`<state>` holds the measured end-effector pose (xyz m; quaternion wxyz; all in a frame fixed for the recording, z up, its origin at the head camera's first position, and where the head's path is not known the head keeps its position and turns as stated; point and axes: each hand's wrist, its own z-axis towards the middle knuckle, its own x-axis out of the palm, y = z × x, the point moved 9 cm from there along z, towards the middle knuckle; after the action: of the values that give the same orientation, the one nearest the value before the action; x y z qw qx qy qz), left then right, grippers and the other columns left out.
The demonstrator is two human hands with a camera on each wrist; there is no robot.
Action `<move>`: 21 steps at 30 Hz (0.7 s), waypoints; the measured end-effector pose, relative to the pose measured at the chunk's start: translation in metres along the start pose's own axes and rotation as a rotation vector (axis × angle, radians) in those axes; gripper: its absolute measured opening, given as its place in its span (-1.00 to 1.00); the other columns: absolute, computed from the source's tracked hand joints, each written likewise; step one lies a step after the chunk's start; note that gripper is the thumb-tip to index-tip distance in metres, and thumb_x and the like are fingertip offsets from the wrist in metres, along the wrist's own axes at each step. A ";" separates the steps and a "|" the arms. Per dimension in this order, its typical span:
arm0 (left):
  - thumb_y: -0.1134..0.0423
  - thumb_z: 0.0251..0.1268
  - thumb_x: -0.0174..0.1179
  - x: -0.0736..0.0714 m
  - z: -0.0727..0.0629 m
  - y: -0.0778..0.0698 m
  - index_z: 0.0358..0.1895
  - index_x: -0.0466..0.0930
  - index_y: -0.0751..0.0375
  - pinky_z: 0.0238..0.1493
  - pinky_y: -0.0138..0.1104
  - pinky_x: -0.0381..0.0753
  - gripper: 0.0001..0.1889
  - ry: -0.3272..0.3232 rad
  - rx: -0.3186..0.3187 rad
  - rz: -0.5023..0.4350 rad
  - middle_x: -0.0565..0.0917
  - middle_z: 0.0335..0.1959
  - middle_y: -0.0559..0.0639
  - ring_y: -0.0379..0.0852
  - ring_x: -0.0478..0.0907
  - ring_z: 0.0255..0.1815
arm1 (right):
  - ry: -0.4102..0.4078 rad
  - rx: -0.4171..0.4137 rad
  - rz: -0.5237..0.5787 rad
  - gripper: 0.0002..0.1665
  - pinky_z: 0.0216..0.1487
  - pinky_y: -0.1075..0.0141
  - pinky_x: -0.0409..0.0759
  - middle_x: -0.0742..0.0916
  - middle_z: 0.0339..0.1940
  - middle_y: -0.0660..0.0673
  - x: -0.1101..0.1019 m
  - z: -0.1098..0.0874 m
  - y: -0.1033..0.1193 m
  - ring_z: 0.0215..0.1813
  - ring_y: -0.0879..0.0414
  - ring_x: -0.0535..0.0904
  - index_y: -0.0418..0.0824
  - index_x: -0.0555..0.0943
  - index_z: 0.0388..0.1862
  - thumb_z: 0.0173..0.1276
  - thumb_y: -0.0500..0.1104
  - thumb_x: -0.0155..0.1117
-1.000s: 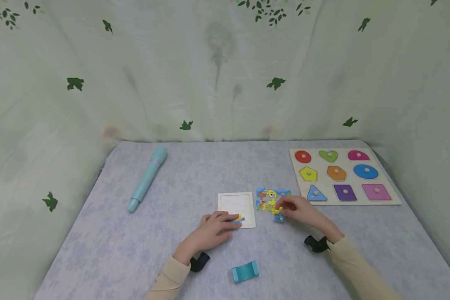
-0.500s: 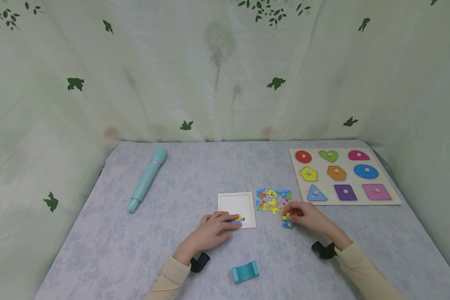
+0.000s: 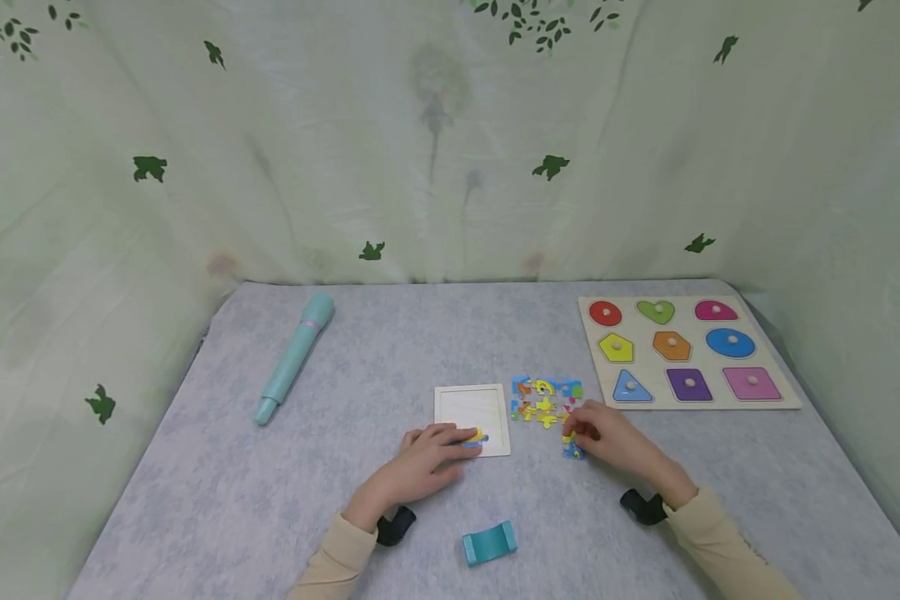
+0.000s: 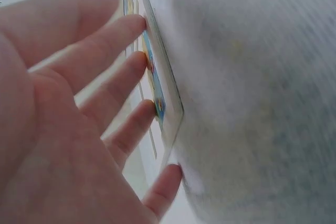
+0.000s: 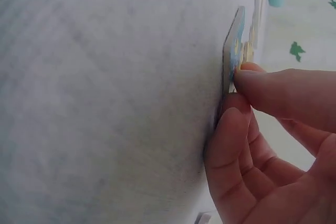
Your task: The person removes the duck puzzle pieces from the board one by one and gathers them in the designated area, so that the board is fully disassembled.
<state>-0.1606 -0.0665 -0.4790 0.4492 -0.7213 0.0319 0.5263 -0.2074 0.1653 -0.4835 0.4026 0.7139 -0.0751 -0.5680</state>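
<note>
My left hand [image 3: 423, 462] lies with extended fingers over the lower left of a white square puzzle tray [image 3: 461, 404]. Under its fingertips is a blue-and-yellow jigsaw piece [image 3: 481, 436], partly covered; the left wrist view has those fingertips touching the tray's contents [image 4: 154, 77]. To the right, my right hand [image 3: 621, 440] pinches another blue-and-yellow jigsaw piece [image 3: 573, 451] between thumb and fingers, at the table surface. In the right wrist view the thumb is on the edge of this piece [image 5: 234, 51]. Several more colourful jigsaw pieces [image 3: 545, 405] lie beside the tray, just beyond the right hand.
A wooden shape board [image 3: 645, 398] with knobbed coloured shapes lies at the back right. At the back left is a long teal cylindrical object [image 3: 295, 358]. A small curved teal holder [image 3: 490, 545] sits near the front. A leaf-print cloth [image 3: 450, 167] rises behind the table.
My right hand has drawn its jigsaw piece to the right and nearer to me, apart from the other loose pieces. My left hand has stayed on the tray.
</note>
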 end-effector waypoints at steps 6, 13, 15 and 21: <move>0.24 0.41 0.09 -0.006 -0.009 0.003 0.23 0.54 0.15 0.27 0.13 0.09 -0.64 -0.045 0.027 -0.003 0.35 0.38 0.06 0.14 0.15 0.42 | -0.026 -0.046 0.053 -0.85 -0.33 0.36 0.50 0.54 -0.42 0.07 -0.002 0.004 0.008 -0.35 0.18 0.44 -0.16 0.61 -0.30 0.25 -0.40 0.30; 0.26 0.39 0.11 -0.015 -0.020 0.009 0.24 0.53 0.20 0.26 0.14 0.13 -0.62 -0.067 -0.004 0.042 0.36 0.36 0.13 0.16 0.19 0.39 | 0.054 -0.116 0.130 -0.84 -0.25 0.33 0.53 0.63 -0.30 -0.03 0.014 0.028 0.044 -0.27 0.13 0.48 -0.26 0.60 -0.18 0.27 -0.41 0.26; 0.26 0.39 0.11 -0.014 -0.020 0.010 0.24 0.52 0.20 0.26 0.14 0.12 -0.62 -0.063 -0.008 0.044 0.35 0.36 0.13 0.16 0.19 0.40 | 0.076 -0.149 0.133 -0.83 -0.24 0.33 0.53 0.64 -0.26 -0.05 0.023 0.037 0.057 -0.26 0.13 0.49 -0.28 0.60 -0.17 0.27 -0.43 0.25; 0.29 0.38 0.13 -0.013 -0.020 0.012 0.24 0.53 0.19 0.26 0.16 0.10 -0.62 -0.064 -0.021 0.020 0.36 0.36 0.11 0.16 0.19 0.39 | 0.161 -0.190 0.144 -0.76 -0.24 0.33 0.51 0.64 -0.20 -0.06 0.052 0.059 0.082 -0.30 0.17 0.48 -0.26 0.59 -0.09 0.26 -0.40 0.24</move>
<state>-0.1581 -0.0933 -0.4752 0.4371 -0.7083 0.0192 0.5540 -0.2121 0.0526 -0.4700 0.5129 0.7086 -0.0395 -0.4830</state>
